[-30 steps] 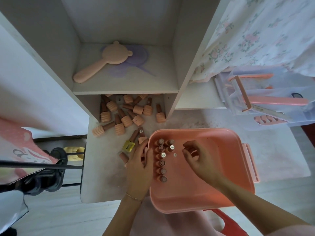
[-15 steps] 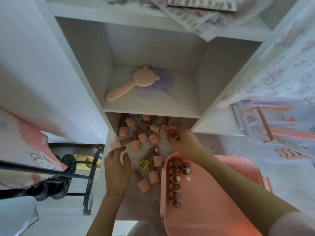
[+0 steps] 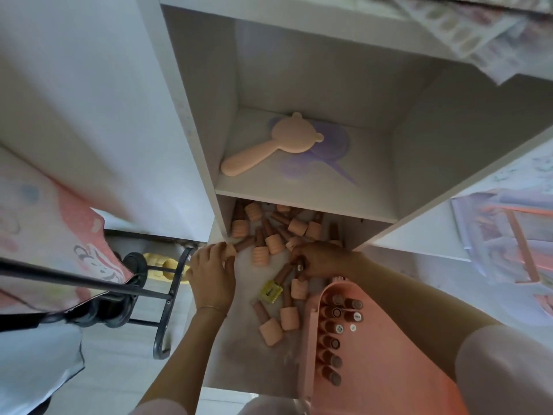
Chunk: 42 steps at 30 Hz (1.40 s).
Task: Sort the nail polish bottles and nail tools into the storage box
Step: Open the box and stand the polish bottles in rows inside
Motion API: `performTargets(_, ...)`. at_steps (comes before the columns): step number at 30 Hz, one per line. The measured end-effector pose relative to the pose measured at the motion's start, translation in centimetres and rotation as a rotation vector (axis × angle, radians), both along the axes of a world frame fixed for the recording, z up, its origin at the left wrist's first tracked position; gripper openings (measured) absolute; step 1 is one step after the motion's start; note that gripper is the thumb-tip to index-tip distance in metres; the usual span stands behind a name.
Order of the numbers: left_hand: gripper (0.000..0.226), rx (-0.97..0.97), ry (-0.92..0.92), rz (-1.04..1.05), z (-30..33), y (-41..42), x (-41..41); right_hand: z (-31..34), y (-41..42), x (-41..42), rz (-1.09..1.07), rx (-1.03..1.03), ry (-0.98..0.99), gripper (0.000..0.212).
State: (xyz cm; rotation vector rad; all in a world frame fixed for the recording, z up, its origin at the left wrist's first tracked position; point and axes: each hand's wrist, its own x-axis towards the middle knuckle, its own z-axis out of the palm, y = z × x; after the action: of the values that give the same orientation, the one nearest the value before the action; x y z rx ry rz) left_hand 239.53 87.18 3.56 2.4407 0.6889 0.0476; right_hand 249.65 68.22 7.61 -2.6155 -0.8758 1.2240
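Observation:
Several peach-capped nail polish bottles point(image 3: 270, 244) lie scattered on the white table under a shelf. My left hand point(image 3: 213, 274) grips one bottle point(image 3: 239, 246) at the pile's left edge, fingers around its cap. My right hand point(image 3: 320, 260) is closed on a bottle point(image 3: 300, 266) in the middle of the pile. The pink storage box point(image 3: 383, 354) sits at the lower right, a row of bottles point(image 3: 330, 336) standing along its left wall. A small yellow tool point(image 3: 271, 291) lies between the pile and the box.
A peach bear-shaped hand mirror point(image 3: 269, 145) and a purple one rest on the shelf above the pile. A clear organiser with pink parts point(image 3: 505, 241) stands at the right. A dark metal chair frame point(image 3: 167, 295) is left of the table edge.
My left hand has moved up to the pile's left edge and closed on a bottle. My right hand came back a little with a bottle in its fingers. The view tilted further up.

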Motion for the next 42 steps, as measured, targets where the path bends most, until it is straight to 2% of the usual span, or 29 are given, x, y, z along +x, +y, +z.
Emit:
performTargets(4,0.021,-0.036,-0.026,0.025,0.0,-0.2,0.1,-0.2,-0.2,0.2,-0.022,0.015,0.025,0.032)
performTargets(7,0.034,0.018,0.020,0.006,-0.3,-0.4,-0.1,0.0,-0.7,0.0,-0.077,0.052,0.046,0.028)
performTargets(9,0.035,0.008,0.013,-0.013,-0.4,-0.5,-0.4,0.4,-0.9,-0.1,-0.112,0.085,0.057,0.023)
performTargets(15,0.023,-0.235,-0.090,0.019,0.2,-0.9,-0.9,2.5,-1.4,-0.5,-0.245,0.186,0.037,0.024)
performTargets(18,0.016,-0.338,-0.159,0.067,1.6,-1.4,-1.6,4.2,-1.7,-1.3,-0.333,0.286,-0.092,0.026)
performTargets(21,0.020,-0.439,-0.222,0.113,3.5,-2.3,-2.6,6.1,-2.8,-2.6,-0.460,0.420,-0.197,0.016)
performTargets(22,0.021,-0.483,-0.237,0.119,4.0,-2.7,-3.0,6.9,-3.2,-3.2,-0.512,0.489,-0.201,0.014)
performTargets(24,0.020,-0.559,-0.261,0.120,4.9,-3.7,-3.6,8.4,-4.1,-4.7,-0.619,0.620,-0.206,0.023)
performTargets(30,0.024,-0.773,-0.264,0.087,6.7,-7.1,-6.0,10.2,-7.9,-9.7,-0.946,0.944,-0.173,0.023)
performTargets(32,0.026,-0.815,-0.261,0.064,7.0,-7.8,-6.8,9.7,-9.6,-11.5,-0.971,0.912,-0.182,0.022)
performTargets(38,0.025,-0.826,-0.229,-0.053,7.3,-9.2,-8.1,5.7,-13.7,-15.5,-0.936,0.604,-0.282,0.027)
performTargets(42,0.026,-0.823,-0.184,-0.044,7.2,-9.6,-8.1,3.3,-14.3,-17.0,-0.819,0.494,-0.266,0.014)
